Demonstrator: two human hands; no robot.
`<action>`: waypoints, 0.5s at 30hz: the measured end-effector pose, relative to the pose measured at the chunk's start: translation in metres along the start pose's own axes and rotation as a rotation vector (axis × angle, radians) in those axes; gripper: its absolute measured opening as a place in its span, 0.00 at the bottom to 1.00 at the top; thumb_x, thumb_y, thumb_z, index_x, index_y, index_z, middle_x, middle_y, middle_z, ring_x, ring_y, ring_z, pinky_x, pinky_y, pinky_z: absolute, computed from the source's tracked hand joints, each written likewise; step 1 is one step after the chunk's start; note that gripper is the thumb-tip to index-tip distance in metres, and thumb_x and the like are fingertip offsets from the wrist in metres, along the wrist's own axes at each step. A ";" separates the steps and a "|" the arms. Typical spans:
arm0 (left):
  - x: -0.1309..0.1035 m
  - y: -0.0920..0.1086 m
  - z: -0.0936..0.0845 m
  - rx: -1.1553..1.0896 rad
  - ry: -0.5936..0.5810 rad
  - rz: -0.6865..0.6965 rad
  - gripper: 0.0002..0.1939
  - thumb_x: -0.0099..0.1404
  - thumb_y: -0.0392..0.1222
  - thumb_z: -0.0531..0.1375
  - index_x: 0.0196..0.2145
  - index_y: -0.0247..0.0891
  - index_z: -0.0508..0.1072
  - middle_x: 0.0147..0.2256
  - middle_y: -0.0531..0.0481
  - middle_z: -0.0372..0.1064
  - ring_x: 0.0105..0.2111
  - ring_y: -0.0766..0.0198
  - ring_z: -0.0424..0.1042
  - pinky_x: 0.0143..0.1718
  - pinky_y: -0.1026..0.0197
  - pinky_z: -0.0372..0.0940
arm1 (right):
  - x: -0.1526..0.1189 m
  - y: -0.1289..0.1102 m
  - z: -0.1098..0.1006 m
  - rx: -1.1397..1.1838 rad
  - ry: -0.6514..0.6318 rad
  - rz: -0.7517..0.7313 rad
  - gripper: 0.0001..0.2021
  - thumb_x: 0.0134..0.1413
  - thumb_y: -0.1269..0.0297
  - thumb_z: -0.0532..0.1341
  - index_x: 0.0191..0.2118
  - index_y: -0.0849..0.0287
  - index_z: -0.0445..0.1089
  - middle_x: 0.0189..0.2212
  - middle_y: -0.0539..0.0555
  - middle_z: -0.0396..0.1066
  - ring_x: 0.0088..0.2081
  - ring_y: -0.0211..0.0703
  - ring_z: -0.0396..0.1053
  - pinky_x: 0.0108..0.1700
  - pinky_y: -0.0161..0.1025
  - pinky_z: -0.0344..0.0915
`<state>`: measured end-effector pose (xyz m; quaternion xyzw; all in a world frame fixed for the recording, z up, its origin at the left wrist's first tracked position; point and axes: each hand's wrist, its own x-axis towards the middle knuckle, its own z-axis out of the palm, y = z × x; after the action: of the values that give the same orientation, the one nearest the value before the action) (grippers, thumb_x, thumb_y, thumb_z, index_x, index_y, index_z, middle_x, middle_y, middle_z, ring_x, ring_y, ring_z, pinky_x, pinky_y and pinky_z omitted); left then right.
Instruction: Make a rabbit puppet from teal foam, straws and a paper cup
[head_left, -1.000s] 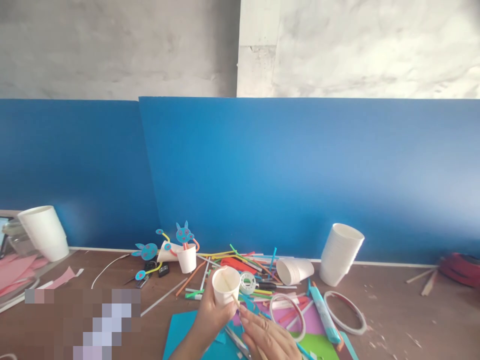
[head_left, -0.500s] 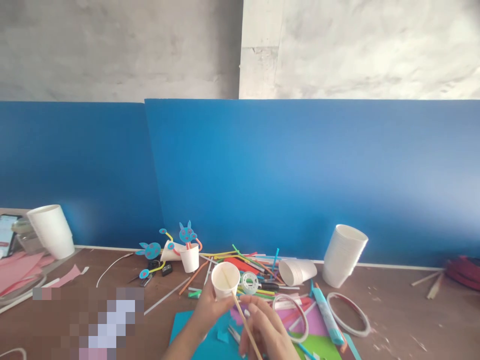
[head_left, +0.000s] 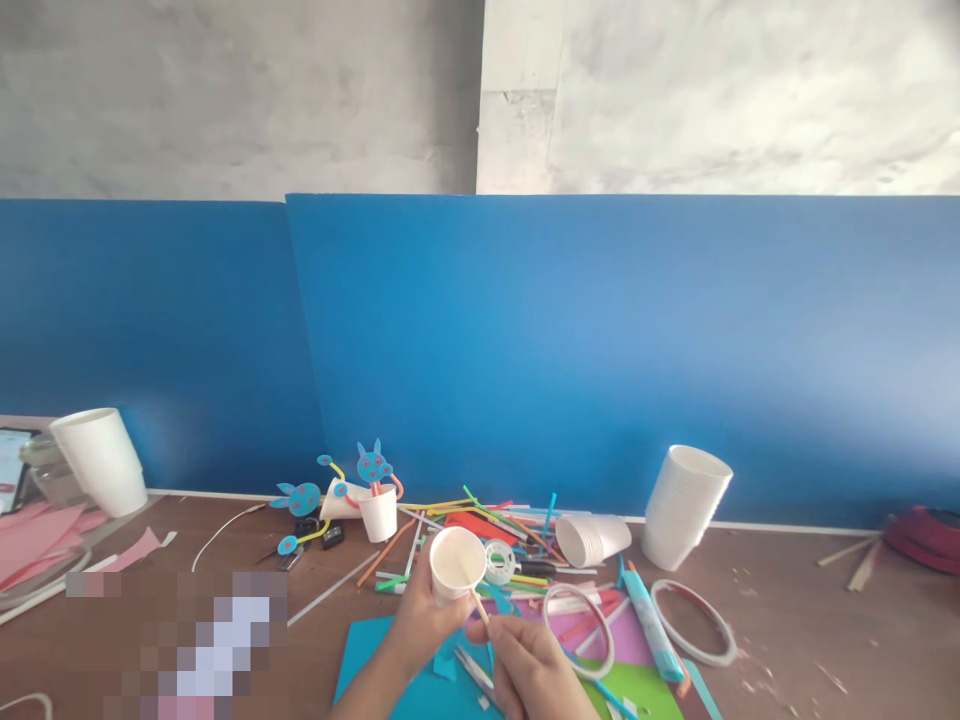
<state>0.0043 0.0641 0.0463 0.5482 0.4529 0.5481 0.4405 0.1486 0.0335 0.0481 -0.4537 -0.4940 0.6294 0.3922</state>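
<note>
My left hand [head_left: 435, 615] is wrapped round a white paper cup [head_left: 456, 585], its open mouth tilted toward me. My right hand [head_left: 529, 665] grips a thin wooden stick [head_left: 480, 606] near the cup. The stick meets the cup at its near right side; whether its tip goes through the wall I cannot tell. Below my hands are scissors [head_left: 474, 672] on a sheet of blue paper [head_left: 367, 665]. Just beyond the cup stands a white tape roll [head_left: 499, 562].
Colourful straws [head_left: 465, 508] are heaped behind the cup. At right are a tall cup stack [head_left: 686, 510], a lying cup stack [head_left: 592, 540], a blue tube [head_left: 651, 625] and a tape ring [head_left: 697, 620]. A paper cup with a blue paper animal [head_left: 379, 515] stands to the left.
The right hand has slid forward along the stick, closer to the cup, and closed more around it. The cup has shifted slightly to the right in view.
</note>
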 end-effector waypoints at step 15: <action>0.000 0.006 0.000 0.101 0.028 0.070 0.29 0.50 0.38 0.61 0.52 0.39 0.65 0.44 0.44 0.70 0.45 0.52 0.67 0.48 0.53 0.61 | 0.005 -0.002 0.001 0.322 -0.082 0.159 0.25 0.35 0.43 0.65 0.32 0.63 0.68 0.05 0.36 0.48 0.08 0.24 0.35 0.11 0.27 0.31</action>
<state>0.0044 0.0628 0.0526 0.5774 0.4666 0.5474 0.3862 0.1463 0.0387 0.0490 -0.3968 -0.3650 0.7474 0.3882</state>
